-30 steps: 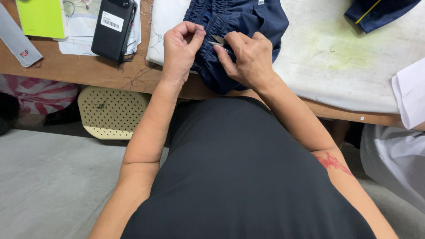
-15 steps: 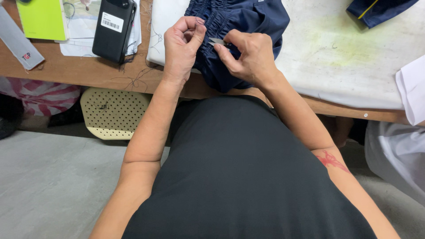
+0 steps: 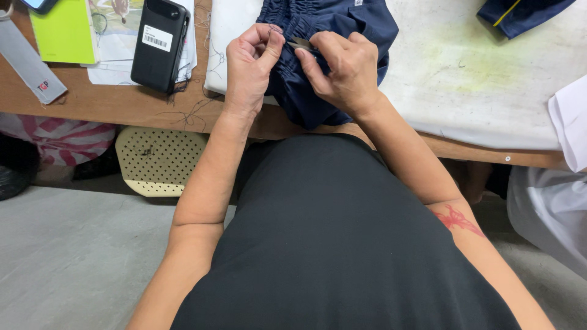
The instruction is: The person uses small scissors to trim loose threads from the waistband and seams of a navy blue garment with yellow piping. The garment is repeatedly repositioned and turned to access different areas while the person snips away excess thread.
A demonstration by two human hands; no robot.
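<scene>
A dark navy garment (image 3: 342, 24) with a gathered elastic waistband lies on the white-covered table (image 3: 489, 91) and hangs over its front edge. My left hand (image 3: 251, 70) pinches the waistband fabric between thumb and fingers. My right hand (image 3: 342, 70) holds a small metal tool (image 3: 301, 43), a thread snip or similar, with its tip against the gathered band right next to my left thumb. Both hands nearly touch over the garment.
A black phone (image 3: 160, 43) lies on papers on the bare wooden tabletop at left, beside a lime-green notebook (image 3: 61, 30) and a grey strip (image 3: 27, 61). Another navy piece (image 3: 520, 12) sits top right. White cloth (image 3: 572, 128) is at right. A perforated cream stool (image 3: 160, 160) stands below.
The hands stay on the waistband with only small shifts of the fingers; the view has tilted slightly, moving the table upward in the picture.
</scene>
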